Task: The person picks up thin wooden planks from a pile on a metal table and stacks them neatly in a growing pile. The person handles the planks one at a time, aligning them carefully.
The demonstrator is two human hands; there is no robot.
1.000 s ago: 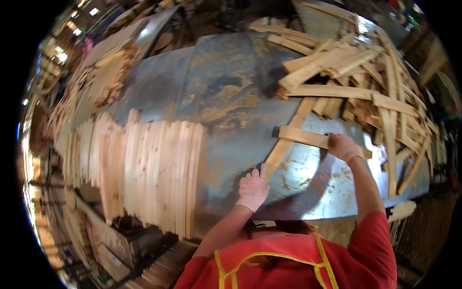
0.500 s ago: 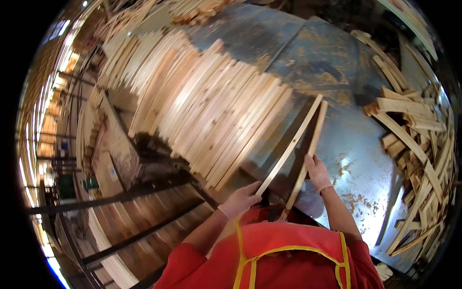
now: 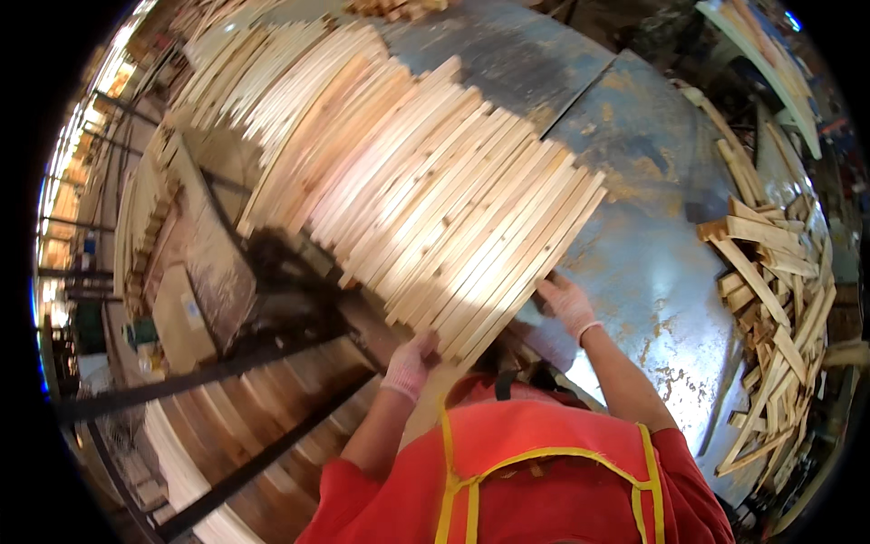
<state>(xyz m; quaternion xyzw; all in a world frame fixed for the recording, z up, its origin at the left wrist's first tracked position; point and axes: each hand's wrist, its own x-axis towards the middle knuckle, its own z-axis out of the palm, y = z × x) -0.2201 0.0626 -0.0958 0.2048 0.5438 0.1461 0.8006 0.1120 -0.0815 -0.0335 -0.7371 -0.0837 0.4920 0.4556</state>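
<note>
A wide row of pale wooden strips (image 3: 444,208) lies side by side on the metal table (image 3: 625,245). My left hand (image 3: 410,364), in a thin whitish glove, is closed at the near ends of the strips, its fingertips partly hidden. Gloved as well, my right hand (image 3: 568,306) has its fingers bent against the outer edge of the rightmost strip (image 3: 544,263), near its lower half. That strip lies flush against its neighbours, and no gap shows between them.
Offcuts are heaped (image 3: 784,308) along the table's right side. Dark metal rails (image 3: 227,372) cross at lower left, with more boards (image 3: 245,426) beneath them. A wooden panel (image 3: 181,317) leans at the left. Sawdust patches and a seam mark the far tabletop.
The two strips I held apart from the row now lie against its right end. Both hands moved with them; the left is now at the near ends. The view has shifted slightly.
</note>
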